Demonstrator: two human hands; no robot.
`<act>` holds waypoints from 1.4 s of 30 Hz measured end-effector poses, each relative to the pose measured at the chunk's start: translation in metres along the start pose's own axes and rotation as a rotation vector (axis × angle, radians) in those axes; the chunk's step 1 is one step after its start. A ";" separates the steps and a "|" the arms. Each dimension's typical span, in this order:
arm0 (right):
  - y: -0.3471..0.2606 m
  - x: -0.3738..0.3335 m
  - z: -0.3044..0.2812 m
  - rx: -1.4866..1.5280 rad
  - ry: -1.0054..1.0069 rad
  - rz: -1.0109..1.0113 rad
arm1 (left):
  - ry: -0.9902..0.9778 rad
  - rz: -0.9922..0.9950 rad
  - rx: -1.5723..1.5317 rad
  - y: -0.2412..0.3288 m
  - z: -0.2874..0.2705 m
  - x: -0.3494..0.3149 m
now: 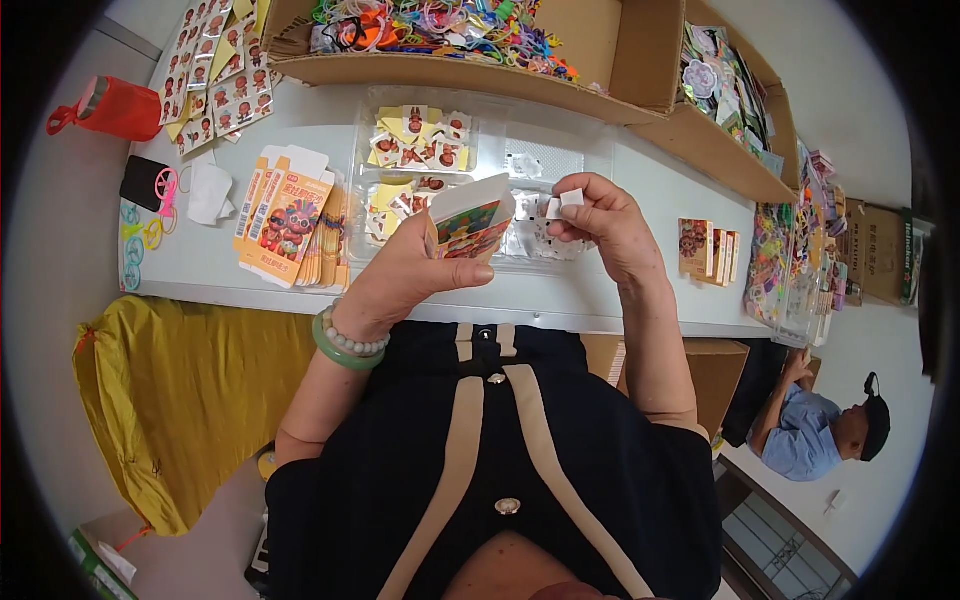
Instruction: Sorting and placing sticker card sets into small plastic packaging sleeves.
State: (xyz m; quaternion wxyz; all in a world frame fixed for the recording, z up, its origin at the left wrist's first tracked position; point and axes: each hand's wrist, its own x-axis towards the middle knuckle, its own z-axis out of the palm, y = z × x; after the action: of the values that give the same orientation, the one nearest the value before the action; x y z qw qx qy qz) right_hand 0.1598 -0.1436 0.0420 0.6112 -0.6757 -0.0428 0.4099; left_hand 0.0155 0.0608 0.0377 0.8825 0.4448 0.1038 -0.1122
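My left hand (405,268) is closed around a small printed carton (470,235), its white end flap standing up. To the right of it, my right hand (617,232) pinches small white squares (566,204) between thumb and fingers. Both hands are above a clear plastic tray (490,112) with compartments. Picture stickers with yellow backing (415,148) fill its left compartments, and small black-and-white pieces (524,165) lie in the right ones. Beside my left hand sits a fanned stack of flat orange cartons (290,222). Several made-up cartons (708,250) stand right of my right hand.
Behind the tray, a cardboard box (440,68) holds colourful trinkets, with another box (740,155) to its right. Sticker sheets (240,100), a red bottle (125,108) and a black pouch (145,183) are at left. A person in blue (805,435) sits at far right.
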 end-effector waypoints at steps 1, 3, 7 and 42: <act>0.001 0.001 0.000 -0.002 -0.001 -0.003 | -0.005 -0.013 0.016 0.001 0.001 0.000; 0.004 0.002 0.001 -0.045 0.057 -0.025 | -0.007 -0.027 0.013 0.002 0.003 -0.002; 0.006 -0.002 -0.005 -0.050 0.051 -0.028 | -0.007 -0.037 0.012 0.004 0.005 -0.004; 0.001 -0.001 -0.001 -0.087 -0.005 -0.076 | 0.013 -0.019 0.068 0.001 0.006 -0.006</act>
State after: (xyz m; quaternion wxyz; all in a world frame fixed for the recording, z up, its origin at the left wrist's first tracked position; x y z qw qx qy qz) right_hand 0.1591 -0.1453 0.0412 0.5963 -0.6985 -0.0880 0.3858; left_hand 0.0110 0.0572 0.0438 0.8651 0.4741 0.1100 -0.1213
